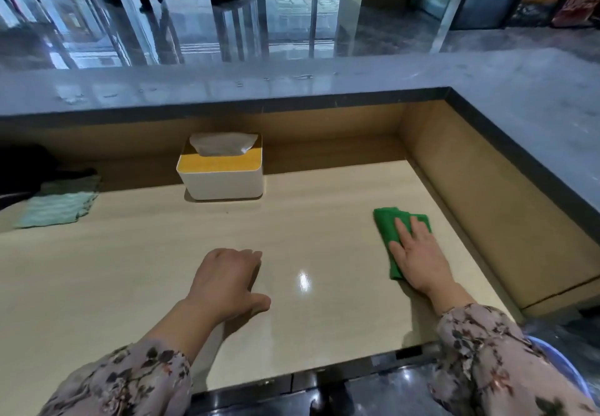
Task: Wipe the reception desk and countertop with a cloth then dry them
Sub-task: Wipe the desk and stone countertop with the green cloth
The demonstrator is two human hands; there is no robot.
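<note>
Right hand [418, 253]: palm down, fingers straight and slightly spread, pressed flat on a green cloth [386, 224]. No curl round the fabric; the hand lies on top of it. The cloth is folded and flat on the desk [130, 269]. Part of it shows past the fingertips and part along the thumb side, with the rest hidden under the palm.

Left hand [227, 282]: well apart from the right hand, on its thumb side. Knuckles up, fingers loosely curled downward, thumb out to the side, resting on the desk. Holds nothing.

Both wrists emerge from floral sleeves [480, 350].

Beyond the left hand's knuckles, against the back panel: a white tissue box [220, 175] with a yellow-brown top and a tissue standing out of the slot. Further out on the left hand's outer side: a pale green cloth [61, 204], folded, lying on the desk.

The raised grey countertop [324, 81] runs beyond both hands and turns down the right hand's outer side. Small wet marks show on its gloss.
</note>
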